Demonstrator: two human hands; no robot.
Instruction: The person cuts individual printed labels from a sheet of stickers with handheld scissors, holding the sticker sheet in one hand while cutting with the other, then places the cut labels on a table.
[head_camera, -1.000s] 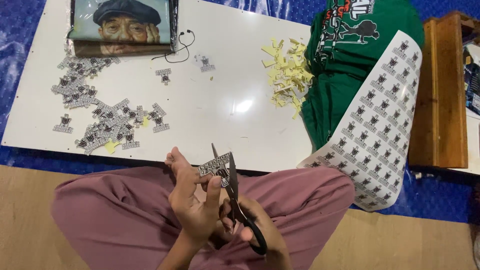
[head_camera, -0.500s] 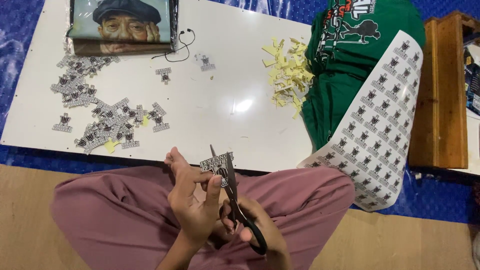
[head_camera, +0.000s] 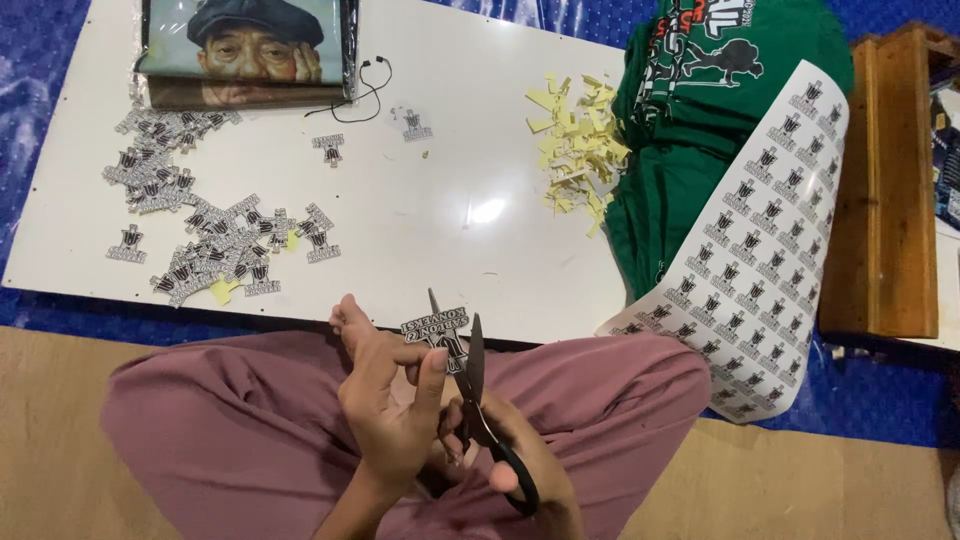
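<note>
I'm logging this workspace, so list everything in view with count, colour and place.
Board: one, white, on the blue mat.
Cut stickers: many, black-white, board's left.
Sticker: one, black-white, in left hand.
Scraps: pile, yellow, board's right.
Sticker sheet: one, white, over the shirts.
Shirts: stack, green, right.
Portrait: one, top left.
Earphones: one, black, beside portrait.
Box: one, wooden, far right.
Scissors: one, black-handled, in right hand.
Left hand: holds sticker.
Right hand: grips scissors.
</note>
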